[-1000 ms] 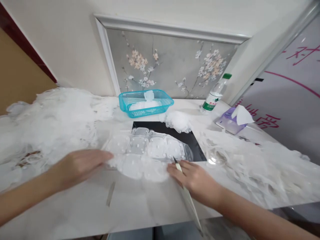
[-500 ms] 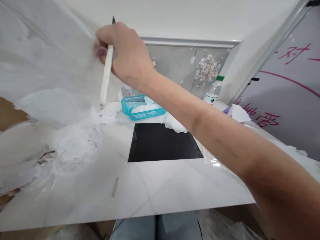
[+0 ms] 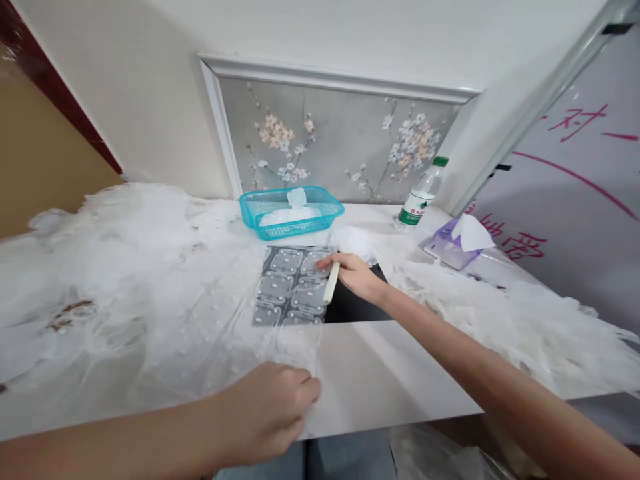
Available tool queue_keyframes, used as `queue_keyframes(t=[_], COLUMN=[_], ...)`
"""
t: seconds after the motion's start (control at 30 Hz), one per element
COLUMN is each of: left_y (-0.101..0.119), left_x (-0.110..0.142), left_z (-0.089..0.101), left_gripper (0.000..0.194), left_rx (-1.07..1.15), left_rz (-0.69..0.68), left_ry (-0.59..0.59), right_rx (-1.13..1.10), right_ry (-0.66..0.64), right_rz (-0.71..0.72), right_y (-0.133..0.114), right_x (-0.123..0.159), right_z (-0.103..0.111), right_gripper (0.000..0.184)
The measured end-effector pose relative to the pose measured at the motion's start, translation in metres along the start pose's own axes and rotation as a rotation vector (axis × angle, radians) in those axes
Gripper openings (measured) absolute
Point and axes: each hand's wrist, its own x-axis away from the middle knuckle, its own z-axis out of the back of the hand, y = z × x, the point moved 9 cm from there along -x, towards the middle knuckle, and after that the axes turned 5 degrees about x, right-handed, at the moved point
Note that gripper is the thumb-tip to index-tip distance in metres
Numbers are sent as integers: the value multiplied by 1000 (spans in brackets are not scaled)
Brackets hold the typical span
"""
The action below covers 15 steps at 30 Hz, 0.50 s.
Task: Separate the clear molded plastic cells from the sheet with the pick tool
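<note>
A translucent plastic sheet (image 3: 277, 288) with rounded-square outlines and small dots lies over the left part of a black mat (image 3: 350, 303). Its right edge runs across the mat. At the sheet's near right corner, my left hand (image 3: 280, 407) is closed with the fingers curled on the edge. My right hand (image 3: 350, 273) is over the mat, holding a slim tool with a pale green handle (image 3: 331, 283); its tip is hidden by the hand. The fingers of this hand are beside the sheet's far right edge; whether they touch it I cannot tell.
A blue basket (image 3: 300, 230) with translucent pieces stands behind the mat, beside a white pile (image 3: 353, 241). Further right are a bottle (image 3: 417, 200) and a tissue pack (image 3: 453, 243). Heaps of translucent sheets (image 3: 140, 227) cover the left; scraps (image 3: 520, 320) lie right.
The sheet, raised at the left before, now lies across the left part of the mat. My right hand came down and right with the tool. My left hand has come into view.
</note>
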Motion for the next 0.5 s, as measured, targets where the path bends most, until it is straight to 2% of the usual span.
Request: queue_keyframes(t=[0.1,0.17,0.27,0.33,0.4,0.5], left_y=[8,9,9,7,6,8], left_x=[-30,-46,-69,-85,-98,-105], left_z=[-4,3,12,10,2,-7], left_gripper=[31,31,31,29,25,22], left_rx=[138,254,415,538,629,691], left_rz=[-40,-39,-26,-6,-3,-48], left_ry=[16,96,271,355,378,351], right_rx=[73,93,120,160,282,503], right_ry=[79,126,205,261,325,411], right_rz=[-34,-50,-88,-114,-96,31], right_y=[11,16,24,25,18,-8], right_x=[3,-2,-13,-19,-22,-18], right_z=[3,5,9,12,16,16], right_gripper=[9,3,9,11,11,15])
